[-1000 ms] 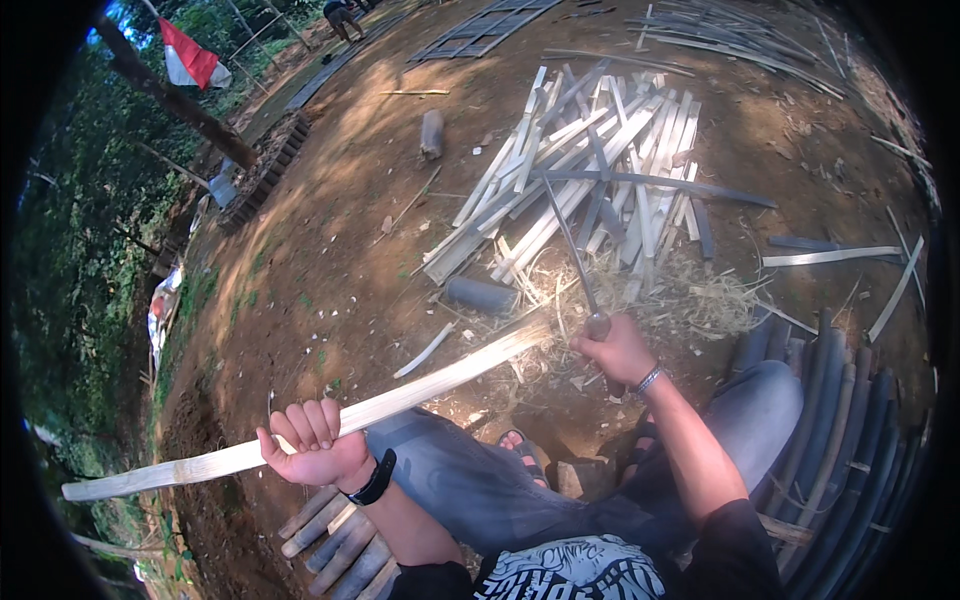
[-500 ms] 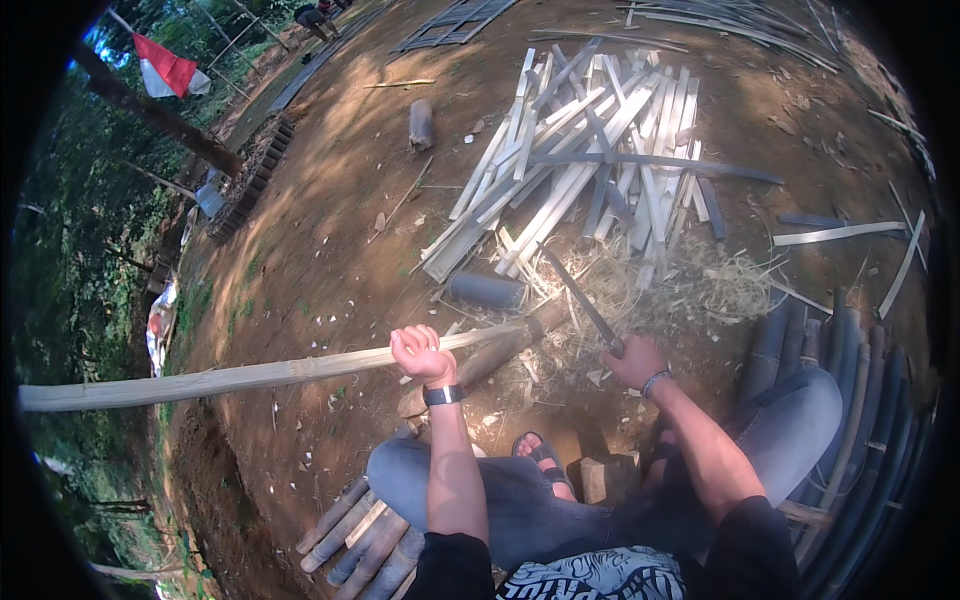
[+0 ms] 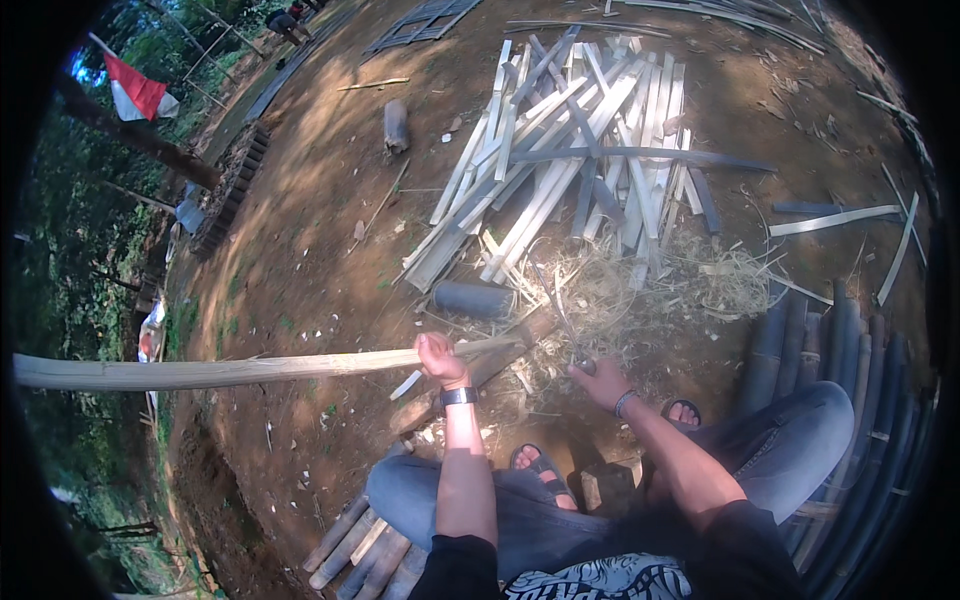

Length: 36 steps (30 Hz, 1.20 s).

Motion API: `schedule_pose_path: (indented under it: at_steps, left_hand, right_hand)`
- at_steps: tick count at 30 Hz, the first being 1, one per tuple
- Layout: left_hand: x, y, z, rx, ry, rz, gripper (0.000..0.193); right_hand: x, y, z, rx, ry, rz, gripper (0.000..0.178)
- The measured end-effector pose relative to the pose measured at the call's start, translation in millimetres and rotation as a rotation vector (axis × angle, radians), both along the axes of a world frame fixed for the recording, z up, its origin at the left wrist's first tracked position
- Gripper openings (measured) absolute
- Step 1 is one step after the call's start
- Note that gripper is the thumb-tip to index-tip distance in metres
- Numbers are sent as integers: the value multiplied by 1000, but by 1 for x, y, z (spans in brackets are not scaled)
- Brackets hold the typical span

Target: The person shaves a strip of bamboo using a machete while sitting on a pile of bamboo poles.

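Observation:
My left hand (image 3: 442, 361) is closed around a long pale split bamboo strip (image 3: 230, 371). The strip stretches far to the left, and its right end lies over a round log (image 3: 487, 364) on the ground. In my right hand (image 3: 601, 385) is the handle of a long-bladed knife, like a machete (image 3: 553, 302). Its blade points up and away, just right of the strip's end, and is somewhat blurred. Curly bamboo shavings (image 3: 640, 300) lie around the blade. A short dark bamboo piece (image 3: 474, 300) rests beyond the log.
A large heap of split bamboo strips (image 3: 560, 190) lies ahead. Dark bamboo poles (image 3: 870, 430) are stacked to my right, and cut lengths (image 3: 365, 550) sit under my left knee. A wooden block (image 3: 607, 488) is between my feet. Another person (image 3: 287, 22) is far off.
My right hand has moved left and slightly down with the knife, bringing the blade nearer the strip's end. My left hand, holding the strip, has shifted slightly right. The view has shifted slightly.

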<state>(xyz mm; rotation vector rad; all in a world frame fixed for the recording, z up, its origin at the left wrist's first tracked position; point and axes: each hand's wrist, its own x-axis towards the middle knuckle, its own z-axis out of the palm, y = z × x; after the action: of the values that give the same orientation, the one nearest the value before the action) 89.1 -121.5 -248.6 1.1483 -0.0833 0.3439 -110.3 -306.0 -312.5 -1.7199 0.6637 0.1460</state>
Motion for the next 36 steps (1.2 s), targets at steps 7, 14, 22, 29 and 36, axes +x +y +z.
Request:
schedule_pose_path:
  at_steps: [7, 14, 22, 29, 36]
  left_hand:
    - [-14, 0, 79, 84, -103, -91, 32]
    - [-2, 30, 204, 8, -154, -50, 36]
    - [-7, 22, 202, 53, 5, 350, 50]
    - [28, 51, 189, 74, 92, 491, 49]
    - [42, 46, 191, 96, 89, 420, 47]
  right_hand:
    - [-20, 27, -6, -155, 84, 24, 48]
    - [-5, 32, -27, -60, 28, 18, 54]
    - [3, 68, -49, 58, 226, 52, 73]
    - [32, 65, -76, 131, 230, -116, 82]
    - [36, 59, -104, 54, 284, -115, 82]
